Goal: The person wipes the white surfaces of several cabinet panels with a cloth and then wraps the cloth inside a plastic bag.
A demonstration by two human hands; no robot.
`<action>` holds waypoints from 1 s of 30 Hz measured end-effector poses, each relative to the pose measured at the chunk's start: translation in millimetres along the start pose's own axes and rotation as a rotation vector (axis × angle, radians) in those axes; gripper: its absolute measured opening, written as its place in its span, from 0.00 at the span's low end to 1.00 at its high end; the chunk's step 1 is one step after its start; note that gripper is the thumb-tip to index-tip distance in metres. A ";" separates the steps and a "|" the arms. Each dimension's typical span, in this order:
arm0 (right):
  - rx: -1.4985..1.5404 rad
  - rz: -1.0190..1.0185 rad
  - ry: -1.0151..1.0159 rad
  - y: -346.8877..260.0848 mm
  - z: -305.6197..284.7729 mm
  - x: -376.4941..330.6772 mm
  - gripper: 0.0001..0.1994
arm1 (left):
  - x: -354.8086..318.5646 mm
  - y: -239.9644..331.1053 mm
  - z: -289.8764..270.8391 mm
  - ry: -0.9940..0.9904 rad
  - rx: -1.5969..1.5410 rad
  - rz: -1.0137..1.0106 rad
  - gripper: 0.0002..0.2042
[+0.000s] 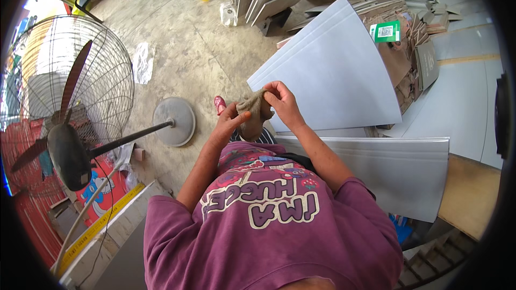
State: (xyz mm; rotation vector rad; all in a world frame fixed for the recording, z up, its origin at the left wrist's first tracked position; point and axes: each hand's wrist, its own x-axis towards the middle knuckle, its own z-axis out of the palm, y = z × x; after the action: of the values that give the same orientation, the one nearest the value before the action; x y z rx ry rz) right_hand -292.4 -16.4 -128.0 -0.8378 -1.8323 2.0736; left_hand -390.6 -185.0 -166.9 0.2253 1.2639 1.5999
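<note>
Head view shows a rumpled brown fabric piece (251, 111) just beyond the purple printed T-shirt (269, 247). The grip of the bare left hand (228, 120) pinches its left side; the bare right hand (284, 105) pinches its upper edge, near large, flat, pale-grey panels (336, 67).

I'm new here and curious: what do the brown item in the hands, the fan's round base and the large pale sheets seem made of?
Brown item: matt fabric, perhaps knitted, since it creases and droops softly. Round base: probably metal, dull grey with a faint sheen. Large pale sheets: smooth, satin-looking, crisp-edged; coated board, plastic or metal all seem possible.
</note>
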 end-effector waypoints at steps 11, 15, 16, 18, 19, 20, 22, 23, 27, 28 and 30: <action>-0.031 0.032 0.080 -2.5 67.2 133.2 0.08 | 80.1 86.2 -89.8 0.106 0.099 0.036 0.10; 0.049 0.046 0.053 -15.5 102.6 180.5 0.08 | 113.4 107.4 -139.6 0.143 0.141 0.122 0.09; 0.065 0.048 0.047 -17.8 109.5 190.0 0.08 | 118.0 117.4 -145.9 0.141 0.152 0.155 0.09; 0.049 0.023 0.037 -21.9 119.8 210.6 0.07 | 129.1 132.1 -157.8 0.182 0.161 0.152 0.09; 0.037 0.006 0.034 -26.7 123.2 219.6 0.07 | 134.2 140.2 -161.1 0.199 0.163 0.154 0.08; 0.029 -0.012 0.020 -31.4 126.4 227.9 0.07 | 137.9 147.8 -162.2 0.222 0.156 0.162 0.08; 0.007 0.036 -0.007 -39.2 131.8 245.3 0.08 | 149.7 151.6 -170.9 0.272 0.168 0.170 0.08; -0.005 0.065 -0.027 -40.5 134.6 255.0 0.08 | 154.6 152.3 -175.7 0.304 0.172 0.170 0.08; -0.064 0.017 -0.064 -35.7 146.4 300.9 0.07 | 183.7 162.9 -196.9 0.369 0.218 0.187 0.09; -0.075 0.016 -0.088 -34.2 148.5 312.8 0.06 | 191.9 162.4 -203.9 0.387 0.217 0.214 0.09; -0.076 0.047 -0.125 -35.3 152.7 337.8 0.06 | 208.1 169.1 -215.3 0.423 0.214 0.230 0.09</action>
State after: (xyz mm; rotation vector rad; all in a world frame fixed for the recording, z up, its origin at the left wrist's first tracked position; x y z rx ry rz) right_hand -656.7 46.4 -172.3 -0.7940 -1.9855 2.1415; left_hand -727.9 -135.1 -211.2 0.1751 1.7920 1.7662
